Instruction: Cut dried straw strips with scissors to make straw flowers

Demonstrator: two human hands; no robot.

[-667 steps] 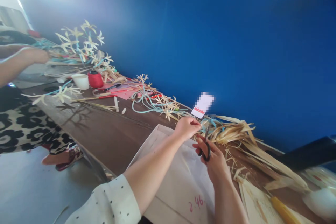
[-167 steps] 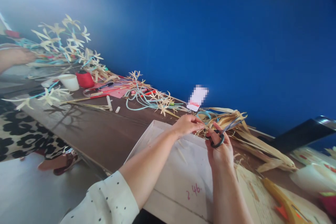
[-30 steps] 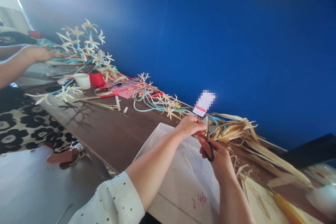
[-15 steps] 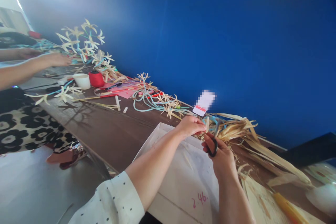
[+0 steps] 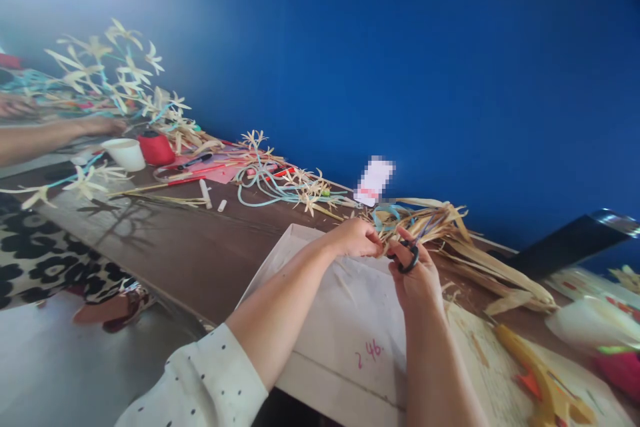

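Observation:
My left hand (image 5: 356,238) is over the far edge of a white shallow box (image 5: 345,300), its fingertips pinched together. The pale strip of husk it held a moment earlier is now mostly hidden by the fingers. Close beside it, my right hand (image 5: 417,277) has its fingers through the black handles of a pair of scissors (image 5: 410,259). The scissor blades point away from me, toward the husks, and their tips are hard to make out. Just beyond both hands lies a heap of dry corn husks (image 5: 445,223) with blue strands among them.
Leftward on the brown table (image 5: 240,240) are husk flowers (image 5: 310,193), light-blue cords (image 5: 255,190), a red thread spool (image 5: 156,149) and a white cup (image 5: 125,153). A co-worker's arm (image 5: 50,137) reaches in. At right are a yellow glue gun (image 5: 530,367) and a black cylinder (image 5: 560,247). A blue wall (image 5: 400,67) stands behind.
The view has swung rightward, bringing more of the glue gun into sight. The pale strip upright at my left fingertips no longer shows clearly. My right hand still holds the scissors.

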